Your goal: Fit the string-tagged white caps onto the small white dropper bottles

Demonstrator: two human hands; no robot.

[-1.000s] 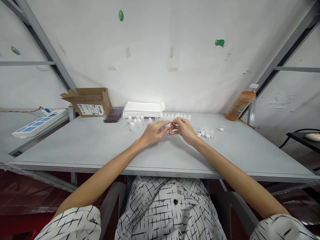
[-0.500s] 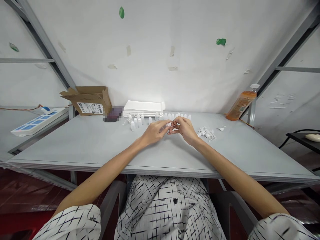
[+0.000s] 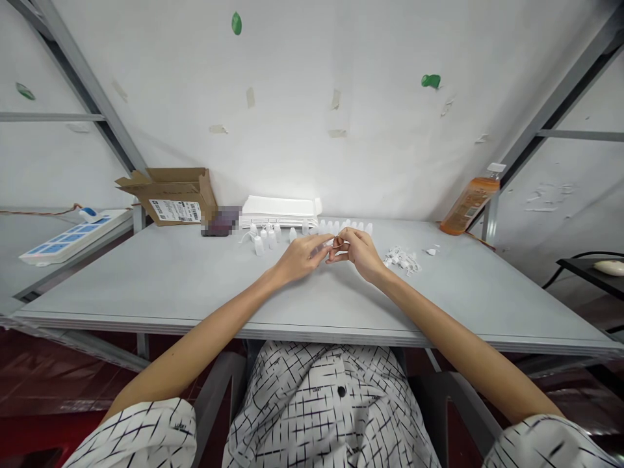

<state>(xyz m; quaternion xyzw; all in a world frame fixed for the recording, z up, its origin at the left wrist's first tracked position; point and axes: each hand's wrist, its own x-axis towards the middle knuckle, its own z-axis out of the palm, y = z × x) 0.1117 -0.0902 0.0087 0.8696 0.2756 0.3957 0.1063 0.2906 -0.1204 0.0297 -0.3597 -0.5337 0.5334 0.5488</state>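
Over the middle of the grey table my left hand [image 3: 301, 258] and my right hand [image 3: 361, 251] meet at the fingertips. Both are closed in a pinch around something small and pale, mostly hidden by the fingers. Left of them stands a group of small white squeeze bottles [image 3: 259, 246], some with pointed tips. More small white bottles [image 3: 369, 229] stand in a row just behind my hands, partly covered by them. To the right of my right wrist lies a heap of small white plastic pieces [image 3: 402, 260] with thin strips.
Behind the bottles lies a stack of white sheets [image 3: 280, 207], beside a blurred dark object [image 3: 221, 222]. An open cardboard box [image 3: 178, 198] stands back left, near a power strip [image 3: 73, 237]. An orange drink bottle [image 3: 468, 205] leans back right. One loose white piece [image 3: 431, 251] lies near the heap.
Almost nothing differs. My hands keep the same pinch at the same place, with only a slight shift of the fingers and of the whole view.
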